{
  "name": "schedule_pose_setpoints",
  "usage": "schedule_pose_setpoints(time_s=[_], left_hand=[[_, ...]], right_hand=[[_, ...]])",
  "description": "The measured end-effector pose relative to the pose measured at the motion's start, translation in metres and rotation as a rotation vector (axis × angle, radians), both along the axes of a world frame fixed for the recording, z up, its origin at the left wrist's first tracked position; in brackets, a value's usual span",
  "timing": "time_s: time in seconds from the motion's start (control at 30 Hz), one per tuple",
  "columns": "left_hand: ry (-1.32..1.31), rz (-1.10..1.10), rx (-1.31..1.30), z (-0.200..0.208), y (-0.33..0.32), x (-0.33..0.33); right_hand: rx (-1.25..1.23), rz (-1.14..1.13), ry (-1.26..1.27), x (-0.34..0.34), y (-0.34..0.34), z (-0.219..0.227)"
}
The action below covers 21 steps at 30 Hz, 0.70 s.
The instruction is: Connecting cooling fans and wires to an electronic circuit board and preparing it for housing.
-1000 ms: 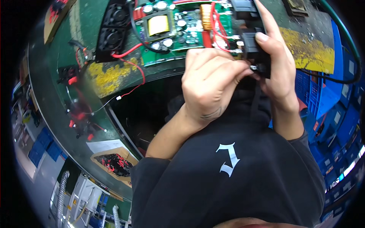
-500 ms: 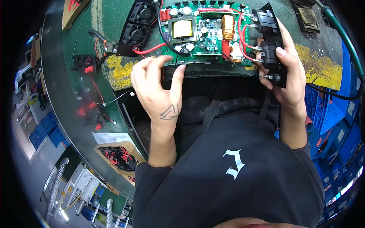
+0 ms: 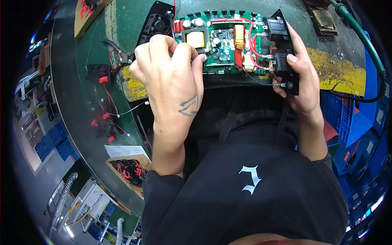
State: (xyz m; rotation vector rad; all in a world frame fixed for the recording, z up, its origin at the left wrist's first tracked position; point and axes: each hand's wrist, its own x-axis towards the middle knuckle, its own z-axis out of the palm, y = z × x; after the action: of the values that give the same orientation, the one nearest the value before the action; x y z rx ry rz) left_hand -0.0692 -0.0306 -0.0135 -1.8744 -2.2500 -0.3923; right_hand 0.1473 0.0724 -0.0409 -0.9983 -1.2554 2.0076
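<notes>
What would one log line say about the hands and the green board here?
left hand: fingers curled at green circuit board left edge | right hand: holding black socket panel | red wires: joining panel to board

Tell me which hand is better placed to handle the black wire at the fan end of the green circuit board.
Left. The left hand is curled at the circuit board beside the black fan; the right hand is occupied gripping the black socket panel.

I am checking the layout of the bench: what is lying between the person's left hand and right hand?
In the head view, the green circuit board lies between the left hand and the right hand, with red wires running from it toward the black socket part in the right hand.
</notes>
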Motion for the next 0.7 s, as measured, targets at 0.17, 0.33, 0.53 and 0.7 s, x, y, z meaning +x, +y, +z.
schedule_pose_setpoints(time_s=[0.17,0.33,0.53,0.7], left_hand=[[-0.151,-0.159,0.104,-0.011,0.010,-0.001],[-0.168,-0.320,0.150,-0.009,0.025,-0.018],[-0.198,-0.417,-0.185,0.022,0.038,-0.040],[-0.566,-0.124,-0.006,0.031,0.009,-0.065]], right_hand=[[0.023,-0.004,-0.028,0.002,0.001,0.000],[0.020,-0.001,0.048,-0.001,0.000,0.000],[0.015,-0.024,0.048,-0.002,0.001,0.000],[0.017,-0.002,0.024,0.006,0.006,-0.005]])
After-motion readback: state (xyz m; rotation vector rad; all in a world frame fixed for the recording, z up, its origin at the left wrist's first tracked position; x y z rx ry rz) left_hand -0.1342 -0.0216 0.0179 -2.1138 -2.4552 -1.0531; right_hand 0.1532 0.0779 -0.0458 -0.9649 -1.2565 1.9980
